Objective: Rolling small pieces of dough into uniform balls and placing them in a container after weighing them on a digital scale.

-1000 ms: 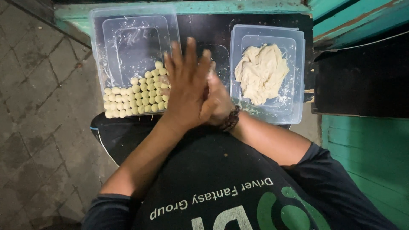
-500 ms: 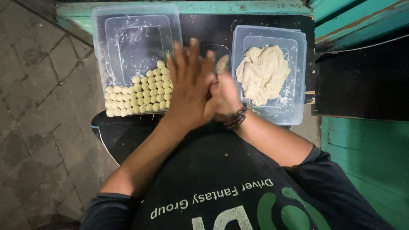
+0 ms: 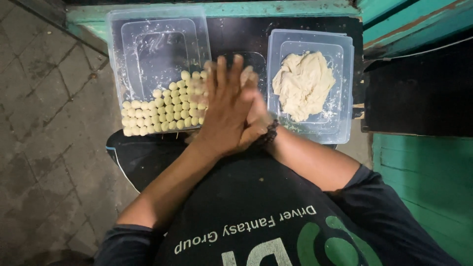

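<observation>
My left hand lies flat on top of my right hand, palms pressed together, fingers stretched out and blurred. Whatever is between the palms is hidden. The hands hover over the gap between two clear plastic containers. The left container holds several rows of small pale dough balls along its near edge. The right container holds a big lump of pale dough. A dark beaded bracelet sits on my right wrist.
Both containers rest on a dark surface edged by a green painted frame. Grey paving stones lie to the left. A dark panel and green boards stand at the right.
The top hand has slid forward and back over the lower one; the fingers are now blurred and point further up. The containers have not moved.
</observation>
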